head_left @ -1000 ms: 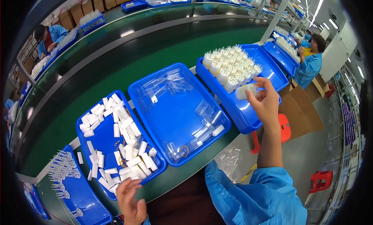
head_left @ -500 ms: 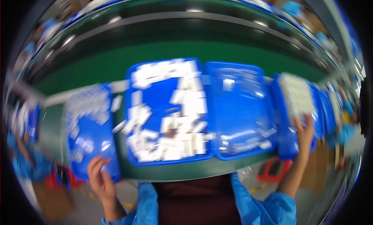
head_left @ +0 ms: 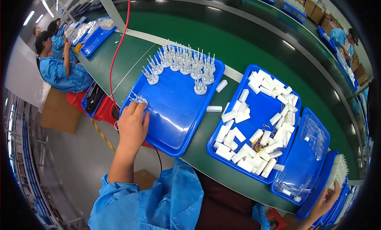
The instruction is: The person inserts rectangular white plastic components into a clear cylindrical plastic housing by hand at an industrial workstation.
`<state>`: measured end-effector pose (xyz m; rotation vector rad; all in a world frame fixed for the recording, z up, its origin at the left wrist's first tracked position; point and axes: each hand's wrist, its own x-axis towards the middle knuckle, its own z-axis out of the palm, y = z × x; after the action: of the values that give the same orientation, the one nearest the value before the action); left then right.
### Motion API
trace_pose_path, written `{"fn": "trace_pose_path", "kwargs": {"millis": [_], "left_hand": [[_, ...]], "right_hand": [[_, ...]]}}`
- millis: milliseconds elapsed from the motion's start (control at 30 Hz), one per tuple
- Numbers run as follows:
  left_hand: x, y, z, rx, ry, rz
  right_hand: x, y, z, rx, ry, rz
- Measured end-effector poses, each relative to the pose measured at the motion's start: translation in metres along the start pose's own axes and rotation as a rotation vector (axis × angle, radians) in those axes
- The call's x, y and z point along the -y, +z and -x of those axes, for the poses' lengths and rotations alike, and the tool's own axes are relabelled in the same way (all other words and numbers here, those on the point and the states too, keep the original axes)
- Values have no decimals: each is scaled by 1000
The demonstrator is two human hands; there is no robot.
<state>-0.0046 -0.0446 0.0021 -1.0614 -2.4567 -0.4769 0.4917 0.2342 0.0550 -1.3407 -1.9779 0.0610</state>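
Note:
My left hand [head_left: 134,125] reaches over the left edge of a blue tray [head_left: 168,111]. Its fingers close on a clear plastic piece [head_left: 139,100] with a round base and thin upright prongs; the fingers partly cover it. More such pronged pieces [head_left: 184,61] stand upright along the tray's far side. At the far right, my right hand [head_left: 327,200] is at a narrow blue tray [head_left: 317,192], beside a dense block of pale, thin-pronged pieces [head_left: 339,170]. Its fingers are apart and I see nothing in them.
A middle blue tray [head_left: 256,107] holds many white blocks [head_left: 242,150] and tan rubber bands [head_left: 258,146]. Beside it, another blue tray [head_left: 303,150] holds clear strips. Two white pieces [head_left: 214,109] lie on the green table. A red cord [head_left: 117,51] hangs at left; co-workers [head_left: 63,67] sit beyond.
The view has swung left and sharpened. My left hand has moved from the left tray's near edge to the pronged piece at its left side. My right hand stays by the far-right tray.

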Motion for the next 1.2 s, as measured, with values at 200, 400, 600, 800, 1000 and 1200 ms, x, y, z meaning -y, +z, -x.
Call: {"fn": "trace_pose_path", "kwargs": {"millis": [200,400,600,800,1000,1200], "left_hand": [[31,36,-12,97,-125,-99],[36,35,-10,47,-212,114],[-8,33,-11,21,-67,260],[-10,33,-9,7,-100,213],[-43,20,5,-47,-113,821],[-115,26,25,322,-7,1795]], "right_hand": [[105,53,-20,373,-339,-164],[167,122,-41,658,-577,-421],[214,197,-47,743,-859,-431],[218,231,-38,816,-971,-24],[207,212,-39,938,-785,102],[188,171,-40,678,-739,-365]]}}
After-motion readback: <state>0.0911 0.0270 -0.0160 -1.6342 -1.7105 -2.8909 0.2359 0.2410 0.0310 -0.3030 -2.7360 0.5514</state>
